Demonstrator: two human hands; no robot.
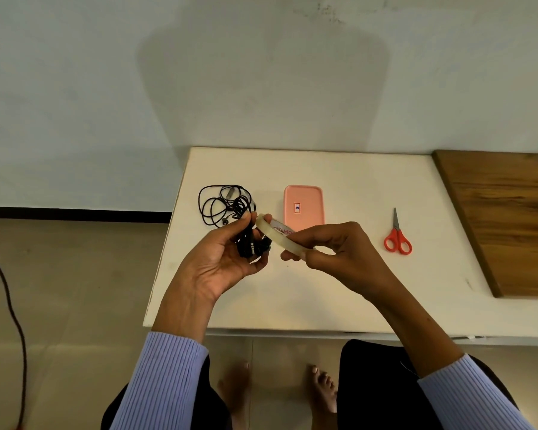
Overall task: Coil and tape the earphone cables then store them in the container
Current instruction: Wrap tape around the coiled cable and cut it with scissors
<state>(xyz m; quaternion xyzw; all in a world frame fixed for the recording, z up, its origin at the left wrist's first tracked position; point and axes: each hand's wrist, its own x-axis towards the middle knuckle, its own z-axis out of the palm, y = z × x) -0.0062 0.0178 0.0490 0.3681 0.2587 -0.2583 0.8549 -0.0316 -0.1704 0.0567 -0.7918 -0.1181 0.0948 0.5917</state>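
My left hand (pixel 230 259) grips a coiled black earphone cable (pixel 251 246) above the white table, its plug showing between my fingers. My right hand (pixel 326 246) holds a roll of clear tape (pixel 272 233) right beside the coil; the left thumb touches the roll's far edge. A second black earphone cable (pixel 222 204) lies loose and tangled on the table behind my left hand. The pink container (pixel 304 209) sits behind the tape roll, its near end hidden by my right hand.
Red-handled scissors (pixel 397 238) lie on the white table (pixel 339 299) to the right of my hands. A wooden board (pixel 507 218) covers the table's right side. A dark cord (pixel 13 315) runs across the floor at the left.
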